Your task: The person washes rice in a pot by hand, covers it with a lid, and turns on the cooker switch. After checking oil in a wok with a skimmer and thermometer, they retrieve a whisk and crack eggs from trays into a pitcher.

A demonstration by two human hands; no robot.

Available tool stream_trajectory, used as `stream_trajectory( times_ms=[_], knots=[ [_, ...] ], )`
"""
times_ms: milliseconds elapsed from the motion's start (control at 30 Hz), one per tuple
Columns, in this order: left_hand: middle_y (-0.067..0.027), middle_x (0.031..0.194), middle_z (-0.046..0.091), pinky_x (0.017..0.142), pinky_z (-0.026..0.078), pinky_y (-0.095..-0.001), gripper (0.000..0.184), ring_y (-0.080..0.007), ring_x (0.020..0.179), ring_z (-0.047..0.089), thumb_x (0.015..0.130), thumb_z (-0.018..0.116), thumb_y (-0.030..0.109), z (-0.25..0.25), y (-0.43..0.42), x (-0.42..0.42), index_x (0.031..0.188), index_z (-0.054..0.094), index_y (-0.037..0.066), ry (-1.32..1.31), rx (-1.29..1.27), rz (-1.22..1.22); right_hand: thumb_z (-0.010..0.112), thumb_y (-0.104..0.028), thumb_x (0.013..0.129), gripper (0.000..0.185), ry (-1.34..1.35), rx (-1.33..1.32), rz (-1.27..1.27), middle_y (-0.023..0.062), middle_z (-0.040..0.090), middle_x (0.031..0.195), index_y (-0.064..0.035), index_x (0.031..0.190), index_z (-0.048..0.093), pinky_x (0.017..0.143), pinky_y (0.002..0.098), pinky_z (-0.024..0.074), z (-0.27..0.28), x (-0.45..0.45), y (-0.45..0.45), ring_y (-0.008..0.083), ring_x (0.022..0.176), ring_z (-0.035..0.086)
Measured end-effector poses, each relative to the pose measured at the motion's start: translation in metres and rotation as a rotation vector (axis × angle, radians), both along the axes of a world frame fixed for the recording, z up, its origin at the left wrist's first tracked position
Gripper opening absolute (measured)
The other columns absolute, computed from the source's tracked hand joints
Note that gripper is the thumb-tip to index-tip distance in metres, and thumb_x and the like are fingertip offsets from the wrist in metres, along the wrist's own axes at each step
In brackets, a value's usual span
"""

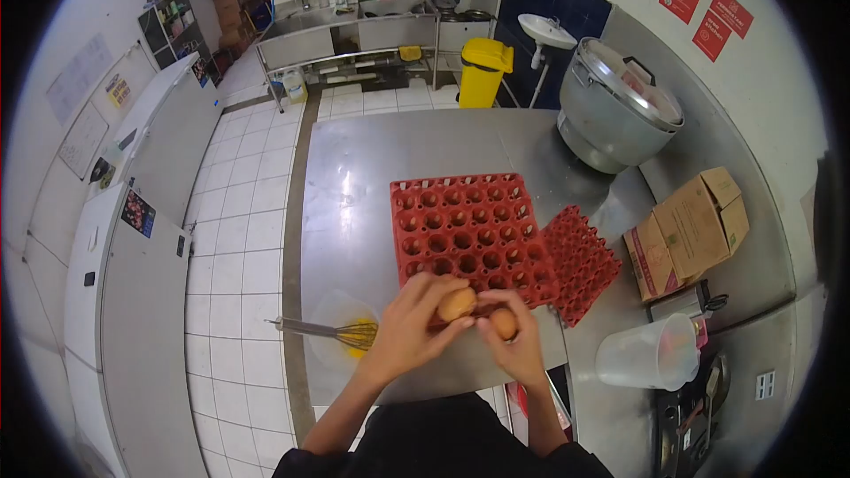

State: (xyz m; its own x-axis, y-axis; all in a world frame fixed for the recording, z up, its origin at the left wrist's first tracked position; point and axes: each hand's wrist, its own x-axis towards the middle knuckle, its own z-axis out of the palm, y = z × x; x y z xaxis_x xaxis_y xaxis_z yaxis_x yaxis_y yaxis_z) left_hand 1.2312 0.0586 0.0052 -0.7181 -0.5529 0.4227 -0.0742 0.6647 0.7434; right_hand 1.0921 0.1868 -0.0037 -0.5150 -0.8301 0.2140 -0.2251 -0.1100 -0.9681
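Note:
My left hand [414, 323] holds a brown egg [457, 304] between thumb and fingers. Another brown egg [504, 324] is in my right hand [518, 341], close beside the first. Both hands are over the near edge of a large red egg tray [462, 239], whose visible cups show no whole eggs. To the left, a clear bowl [329, 310] stands on the steel table with yellow egg [361, 334] inside. A wire whisk [328, 329] rests in it, its handle pointing left.
A smaller-looking red tray [580, 264] lies right of the large one. Further right are a cardboard box [691, 235], a translucent bucket [642, 356] and a large metal pot [611, 106]. Beyond the steel table [390, 142] stands a yellow bin [483, 71].

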Motion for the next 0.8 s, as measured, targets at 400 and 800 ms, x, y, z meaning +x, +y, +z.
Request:
stream_trajectory(
  times_ms=[400, 800],
  knots=[
    [-0.0152, 0.107, 0.068, 0.082, 0.052, -0.0367, 0.04, -0.0263, 0.093, 0.064, 0.097, 0.062, 0.029, -0.054, -0.077, -0.027, 0.123, 0.062, 0.0, -0.13, 0.013, 0.528, 0.068, -0.012, 0.088, 0.035, -0.304, 0.371, -0.068, 0.0008, 0.061, 0.07, 0.0024, 0.12, 0.063, 0.047, 0.022, 0.0431, -0.062, -0.209, 0.017, 0.007, 0.055, 0.056],
    [0.0024, 0.092, 0.064, 0.066, 0.044, -0.0216, 0.031, -0.0035, 0.076, 0.052, 0.105, 0.045, 0.021, 0.053, -0.038, -0.046, 0.116, 0.064, -0.001, 0.003, 0.669, 0.345, 0.076, -0.021, 0.087, 0.036, -0.46, 0.109, -0.027, -0.0069, 0.054, 0.069, 0.001, 0.114, 0.067, 0.044, 0.0194, 0.0295, 0.043, -0.197, 0.054, -0.0004, 0.052, 0.043]
  ],
)
